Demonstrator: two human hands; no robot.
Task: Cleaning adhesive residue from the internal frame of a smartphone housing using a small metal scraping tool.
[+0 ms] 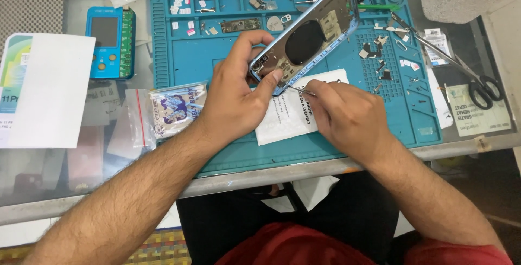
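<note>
Head view, single frame.

Item: blue phone housing [309, 34], stripped, inner side up, with a dark round patch at its middle. It stands tilted, far end raised over the blue repair mat [217, 145], near end low over a white printed sheet [290, 116].

Left hand [236, 94]: closed around the housing's near corner, thumb laid along the lower edge, fingers curled behind the frame.

Right hand [347, 116]: pinched narrow on fine metal tweezers [300, 89], whose tip touches the housing's lower edge just beside the left thumb. What the tip grips, if anything, is too small to tell.

Handling note, as judgement: this is fine work at the frame's edge. It goes best with the housing braced firm in the left hand, the tweezers held low and nearly flat to the frame, light pressure only, and the work kept over the mat so that a dropped part lands where it can be found.

On the mat: small metal brackets and screws [380, 59] scattered to the right; a narrow circuit board [240, 24] in the upper trays.

Off the mat: scissors [483, 88] at right; a small blue tester with a screen [110, 41] at left; a plastic packet [176, 107] and a white paper [46, 88] near the left forearm.
</note>
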